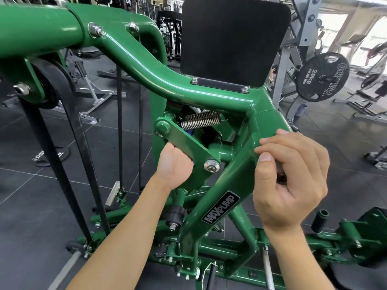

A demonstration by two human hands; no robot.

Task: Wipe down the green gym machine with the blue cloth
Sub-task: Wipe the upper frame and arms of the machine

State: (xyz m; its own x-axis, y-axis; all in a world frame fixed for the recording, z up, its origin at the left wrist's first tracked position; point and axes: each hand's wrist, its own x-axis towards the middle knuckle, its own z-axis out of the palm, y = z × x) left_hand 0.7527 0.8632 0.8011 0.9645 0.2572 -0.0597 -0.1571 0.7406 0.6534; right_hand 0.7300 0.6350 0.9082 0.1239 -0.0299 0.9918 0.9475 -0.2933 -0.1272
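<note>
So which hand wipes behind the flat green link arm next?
Left. Left hand is behind the flat green link arm, blue cloth peeking beside it; right hand grips the slanted green tube.

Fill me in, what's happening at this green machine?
A person is working on the machine. The left hand reaches behind a link plate, fingers hidden, bits of blue cloth showing beside it. The right hand curls round a dark handle by the slanted tube.

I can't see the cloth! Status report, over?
Left hand behind link, fingers hidden. Right hand grips frame. Cloth peeks out behind link. Springs close above.
</note>
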